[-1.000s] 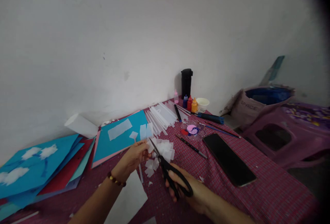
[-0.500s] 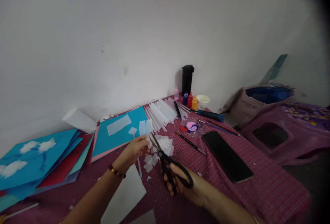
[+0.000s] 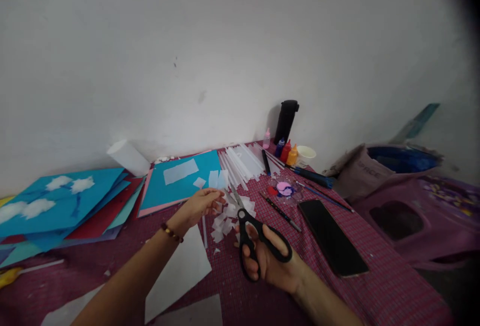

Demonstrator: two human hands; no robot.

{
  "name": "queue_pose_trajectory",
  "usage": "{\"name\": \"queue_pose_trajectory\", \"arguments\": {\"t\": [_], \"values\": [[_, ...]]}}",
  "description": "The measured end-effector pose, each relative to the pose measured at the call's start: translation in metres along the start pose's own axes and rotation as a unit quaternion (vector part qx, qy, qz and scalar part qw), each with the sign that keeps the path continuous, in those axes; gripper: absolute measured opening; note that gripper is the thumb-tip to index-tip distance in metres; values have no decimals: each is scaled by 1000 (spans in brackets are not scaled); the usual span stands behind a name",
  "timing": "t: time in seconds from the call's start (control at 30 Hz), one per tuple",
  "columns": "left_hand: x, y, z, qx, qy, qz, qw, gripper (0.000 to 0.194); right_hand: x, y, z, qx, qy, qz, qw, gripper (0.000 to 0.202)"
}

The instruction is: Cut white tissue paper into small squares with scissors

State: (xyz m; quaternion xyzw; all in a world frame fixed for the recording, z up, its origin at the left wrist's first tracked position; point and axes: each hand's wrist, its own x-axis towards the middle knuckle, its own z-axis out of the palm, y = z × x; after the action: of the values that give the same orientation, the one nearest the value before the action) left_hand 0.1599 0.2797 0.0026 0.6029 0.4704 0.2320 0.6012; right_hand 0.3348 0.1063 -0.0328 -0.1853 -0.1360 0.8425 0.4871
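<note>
My right hand (image 3: pixel 272 261) grips black-handled scissors (image 3: pixel 250 221), its thumb and fingers through the loops. The blades point away from me and look slightly parted. My left hand (image 3: pixel 200 206), with a beaded bracelet at the wrist, pinches a small piece of white paper (image 3: pixel 227 197) beside the blade tips; the fingers partly hide it. Below both hands lies a loose pile of cut white paper pieces (image 3: pixel 223 227). A larger white sheet (image 3: pixel 180 271) rests under my left forearm.
Blue card (image 3: pixel 157 186) with paper pieces lies behind my left hand, near white strips (image 3: pixel 240 163). Painted blue sheets (image 3: pixel 99 186) are stacked left. Rightward are a phone (image 3: pixel 333 238), paintbrush (image 3: pixel 279 211), paint palette (image 3: pixel 283 189), paint bottles (image 3: pixel 285 151) and black flask (image 3: pixel 285 121). A pink chair (image 3: pixel 431 221) stands beyond the table.
The view has shifted, so most things sit farther right in it. The scissors remain in my right hand, their blades now closer together. My left hand stays beside the blade tips, still pinching.
</note>
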Motion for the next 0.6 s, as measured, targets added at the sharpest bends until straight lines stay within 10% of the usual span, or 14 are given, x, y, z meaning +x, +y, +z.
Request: {"name": "queue_pose_trajectory", "arguments": {"t": [0.3,0.6], "values": [[59,5,-26,183,155,45,970,19,-6,-7,7,-5,-12,-79,997,53],[89,26,-31,280,155,75,944,29,-11,-18,8,-49,11,-113,992,48]]}}
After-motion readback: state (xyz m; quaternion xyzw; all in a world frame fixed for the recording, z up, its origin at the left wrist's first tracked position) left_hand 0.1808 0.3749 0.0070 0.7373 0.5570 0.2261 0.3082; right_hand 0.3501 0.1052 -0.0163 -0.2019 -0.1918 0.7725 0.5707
